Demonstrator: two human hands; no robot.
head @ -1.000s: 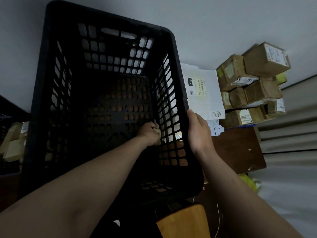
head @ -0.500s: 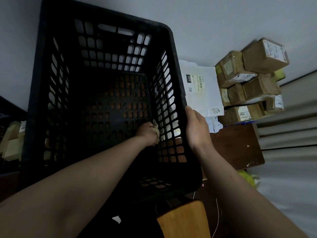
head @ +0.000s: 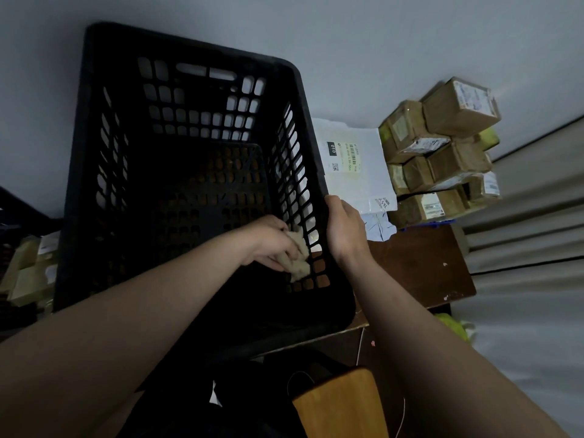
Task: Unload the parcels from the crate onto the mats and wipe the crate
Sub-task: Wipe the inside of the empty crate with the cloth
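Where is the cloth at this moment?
Head view: the cloth is inside the crate, held by the left hand against its right wall, near the right hand.

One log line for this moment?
wiping crate | left hand: holds cloth at wall | right hand: holds rim | parcels: outside

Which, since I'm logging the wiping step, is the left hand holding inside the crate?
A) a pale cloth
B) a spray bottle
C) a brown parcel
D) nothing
A: the left hand grips a crumpled pale cloth against the right inner wall of the crate.
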